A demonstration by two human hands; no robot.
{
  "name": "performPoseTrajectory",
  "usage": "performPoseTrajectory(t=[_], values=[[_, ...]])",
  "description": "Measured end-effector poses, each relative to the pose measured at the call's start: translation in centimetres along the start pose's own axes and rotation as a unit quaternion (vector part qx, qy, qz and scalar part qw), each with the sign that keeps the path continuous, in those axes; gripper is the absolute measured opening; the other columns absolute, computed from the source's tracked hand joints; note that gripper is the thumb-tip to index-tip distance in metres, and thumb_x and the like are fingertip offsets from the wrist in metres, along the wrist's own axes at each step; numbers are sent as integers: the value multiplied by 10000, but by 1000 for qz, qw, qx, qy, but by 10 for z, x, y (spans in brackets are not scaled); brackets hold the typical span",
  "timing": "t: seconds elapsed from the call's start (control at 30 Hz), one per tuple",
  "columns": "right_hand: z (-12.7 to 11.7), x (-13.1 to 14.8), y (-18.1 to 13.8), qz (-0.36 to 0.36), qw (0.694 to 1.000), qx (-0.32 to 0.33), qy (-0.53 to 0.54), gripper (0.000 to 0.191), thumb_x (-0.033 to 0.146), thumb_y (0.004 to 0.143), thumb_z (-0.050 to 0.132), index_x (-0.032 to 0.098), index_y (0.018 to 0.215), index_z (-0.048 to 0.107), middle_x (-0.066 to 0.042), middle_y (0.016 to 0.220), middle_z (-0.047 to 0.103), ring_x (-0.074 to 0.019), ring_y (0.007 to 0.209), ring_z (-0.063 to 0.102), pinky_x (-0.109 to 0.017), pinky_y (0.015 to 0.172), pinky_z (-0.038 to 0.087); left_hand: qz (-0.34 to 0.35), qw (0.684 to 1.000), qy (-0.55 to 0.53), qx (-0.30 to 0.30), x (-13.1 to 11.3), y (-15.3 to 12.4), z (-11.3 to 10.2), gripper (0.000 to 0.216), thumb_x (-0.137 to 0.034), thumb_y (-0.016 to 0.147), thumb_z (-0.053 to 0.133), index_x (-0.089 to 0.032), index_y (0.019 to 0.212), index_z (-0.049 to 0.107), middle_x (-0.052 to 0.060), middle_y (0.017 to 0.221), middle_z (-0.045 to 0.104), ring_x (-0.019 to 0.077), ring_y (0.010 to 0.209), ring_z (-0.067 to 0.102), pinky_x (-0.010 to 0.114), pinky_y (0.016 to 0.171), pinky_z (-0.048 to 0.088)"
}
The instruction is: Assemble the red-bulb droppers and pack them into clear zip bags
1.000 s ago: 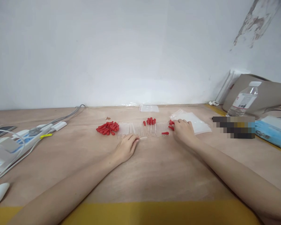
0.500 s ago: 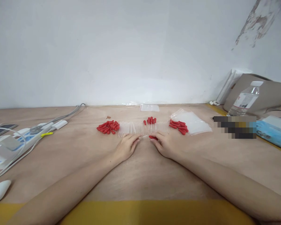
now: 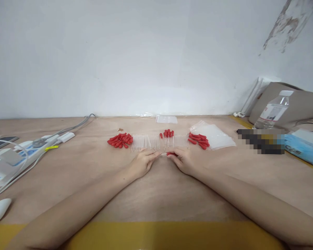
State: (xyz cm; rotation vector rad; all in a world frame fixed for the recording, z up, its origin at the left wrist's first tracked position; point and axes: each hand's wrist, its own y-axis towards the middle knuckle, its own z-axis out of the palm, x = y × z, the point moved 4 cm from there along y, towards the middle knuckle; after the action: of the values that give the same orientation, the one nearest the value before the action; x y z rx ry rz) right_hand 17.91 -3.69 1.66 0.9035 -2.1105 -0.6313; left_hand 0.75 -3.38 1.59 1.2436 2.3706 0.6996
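Left hand [image 3: 142,162] pinches a clear dropper tube [image 3: 162,153], right hand [image 3: 184,160] pinches a red rubber bulb [image 3: 170,153], fingertips almost meeting.
Tube and bulb touch end to end, low over the tabletop [image 3: 156,198], just in front of the row of clear tubes [image 3: 156,141]; a left bulb pile [image 3: 120,140] and a right bulb pile [image 3: 199,140] flank the row. Step looks like seating the bulb on the tube. It probably goes best with the tube level and gripped near its end, the bulb mouth lined up straight and pushed on with a slight twist. A hard squeeze risks a cracked tube or a crooked fit.
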Motion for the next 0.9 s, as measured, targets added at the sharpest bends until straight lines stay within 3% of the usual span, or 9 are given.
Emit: performPoseTrajectory(t=[0.6,0.8,0.9], values=[[3,5,-1,-26,998,64,-11,163,241,845,433,188,893,580,-54,804,635,-147,741,578,-266,669,466,77,997,25,-9,-10,3,4,346,-82,827,371,-151,1119,544,73,912,648,158,791,589,303,716,501],[4,6,0,-26,997,67,8,170,218,836,441,171,892,594,-68,821,633,-152,749,576,-272,678,464,70,997,12,7,-12,5,5,350,-122,852,352,-193,1147,525,61,913,645,154,791,592,313,727,495],[3,3,3,-7,996,70,49,185,226,834,448,181,901,614,-62,827,611,-147,767,565,-276,707,458,33,999,-9,0,-11,5,4,335,-168,868,364,-197,1172,502,65,939,635,157,835,591,303,738,489]])
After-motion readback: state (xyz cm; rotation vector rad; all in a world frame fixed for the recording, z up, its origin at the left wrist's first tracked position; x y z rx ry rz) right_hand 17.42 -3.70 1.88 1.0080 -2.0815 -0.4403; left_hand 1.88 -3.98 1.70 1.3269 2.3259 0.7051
